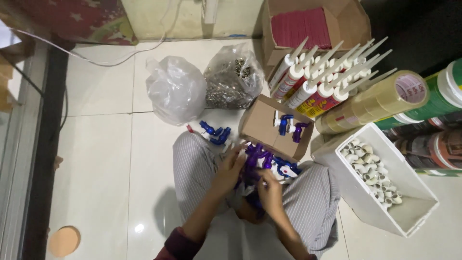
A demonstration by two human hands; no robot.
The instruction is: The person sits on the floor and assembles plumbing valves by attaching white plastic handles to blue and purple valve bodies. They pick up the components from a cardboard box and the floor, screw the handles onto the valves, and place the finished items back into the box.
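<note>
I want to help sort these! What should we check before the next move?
1. Both hands on the purple pieces: left hand and right hand touch them: ok.
2. Firm grip: fingers blurred: cannot tell.
3. Cardboard box open, near the hands: ok.
4. Blue pieces on the floor within reach: ok.
5. White bin of elbows upright: ok.

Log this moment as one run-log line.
left hand: touching purple and white plastic parts | right hand: gripping same pile, in lap | small cardboard box: open, just beyond
</note>
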